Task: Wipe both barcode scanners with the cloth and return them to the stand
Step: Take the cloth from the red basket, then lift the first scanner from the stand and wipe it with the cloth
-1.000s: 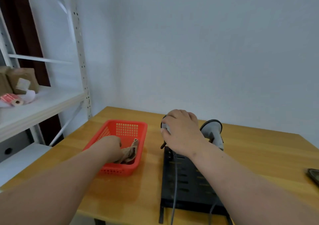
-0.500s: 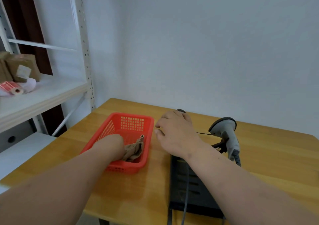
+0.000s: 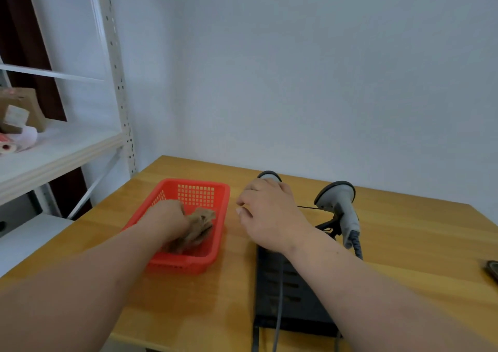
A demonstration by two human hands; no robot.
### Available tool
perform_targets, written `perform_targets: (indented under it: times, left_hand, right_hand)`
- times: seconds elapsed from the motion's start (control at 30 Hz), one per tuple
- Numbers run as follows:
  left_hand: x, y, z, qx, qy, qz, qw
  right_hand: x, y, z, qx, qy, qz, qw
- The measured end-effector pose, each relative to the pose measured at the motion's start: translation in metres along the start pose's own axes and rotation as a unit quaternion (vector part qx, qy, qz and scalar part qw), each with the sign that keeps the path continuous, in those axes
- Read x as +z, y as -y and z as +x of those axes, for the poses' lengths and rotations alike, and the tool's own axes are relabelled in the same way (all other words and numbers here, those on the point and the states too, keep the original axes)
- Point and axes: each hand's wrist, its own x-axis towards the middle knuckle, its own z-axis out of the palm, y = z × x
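Note:
My left hand (image 3: pixel 168 218) reaches into the red basket (image 3: pixel 218 233) and is closed on the brown cloth (image 3: pixel 199 226) lying in it. My right hand (image 3: pixel 266 214) covers the left barcode scanner (image 3: pixel 268 175); only the top of its grey head shows behind my fingers, so the grip itself is hidden. The right barcode scanner (image 3: pixel 338 203), grey with a dark rim, stands upright on the black stand (image 3: pixel 291 297), head tilted left. Grey cables (image 3: pixel 279 297) run down over the stand to the table's front edge.
The wooden table (image 3: pixel 404 243) meets a pale wall at the back. A white metal shelf (image 3: pixel 54 157) at the left holds cardboard parcels and label rolls. A dark object (image 3: pixel 491 269) lies at the table's right edge.
The view has shifted so everything sits slightly further right. My right hand has moved left and up with the left scanner's head. My left hand stays on the cloth in the basket.

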Motion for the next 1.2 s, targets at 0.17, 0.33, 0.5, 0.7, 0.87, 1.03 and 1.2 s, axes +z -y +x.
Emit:
perform_targets:
  times: [0.17,0.33,0.5,0.7,0.87,1.03,1.2]
  left_hand:
    - [-0.043,-0.021,-0.022,0.046,-0.099,-0.184,0.977]
    - [-0.072,-0.053,-0.056,0.149,-0.112,-0.238,0.953]
    - [-0.075,-0.084,-0.091,0.164,0.049,-0.406,0.898]
    - [-0.066,-0.093,-0.111,0.223,0.077,-0.382,0.893]
    - [-0.048,-0.096,-0.113,0.25,0.002,-0.264,0.931]
    - [-0.039,-0.095,-0.11,0.197,0.08,-0.318,0.924]
    - [-0.045,-0.091,-0.111,0.151,0.133,-0.417,0.886]
  right_hand:
    - [-0.001,0.001,-0.001,0.041,-0.016,0.048,0.998]
    - [-0.012,0.009,-0.005,0.12,-0.004,0.25,0.961]
    - [-0.03,0.012,-0.022,0.218,0.031,0.507,0.833]
    - [-0.042,-0.002,-0.046,0.244,0.012,0.545,0.802]
    - [-0.048,-0.016,-0.063,0.257,0.033,0.556,0.79]
    - [-0.05,-0.022,-0.074,0.237,0.074,0.54,0.804]
    - [-0.052,-0.033,-0.084,0.222,0.069,0.451,0.862]
